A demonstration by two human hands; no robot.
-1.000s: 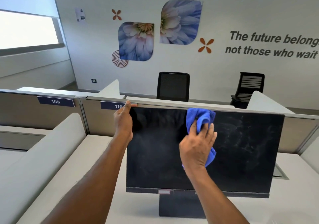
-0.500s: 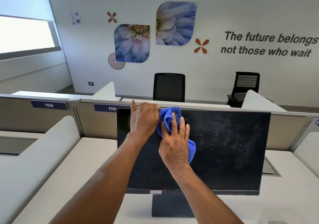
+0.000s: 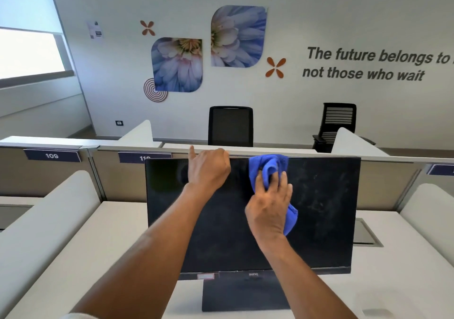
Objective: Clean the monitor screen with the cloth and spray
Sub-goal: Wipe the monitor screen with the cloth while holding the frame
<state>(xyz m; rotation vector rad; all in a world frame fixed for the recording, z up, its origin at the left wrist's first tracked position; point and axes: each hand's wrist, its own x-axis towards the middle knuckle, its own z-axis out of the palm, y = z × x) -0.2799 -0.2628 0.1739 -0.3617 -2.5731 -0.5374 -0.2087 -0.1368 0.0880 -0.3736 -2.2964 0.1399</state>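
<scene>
Wiping step: right hand clutches bunched blue cloth, pressed on BenQ monitor screen, upper middle; left hand fingers curled over its top edge. Spray not visible. Next, likely: sweep right across smudges

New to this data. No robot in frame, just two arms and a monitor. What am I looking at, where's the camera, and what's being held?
There is no machine here. A person works bare-handed, and the view comes from a wide-angle camera worn on their head. It looks forward and down, so the arms enter from the bottom. The left hand grips the top edge of the monitor, apparently to steady it. The right hand holds a bunched blue cloth against the upper part of the dark screen, whose right side looks smudged. The monitor stands on its stand on a pale desk.
</scene>
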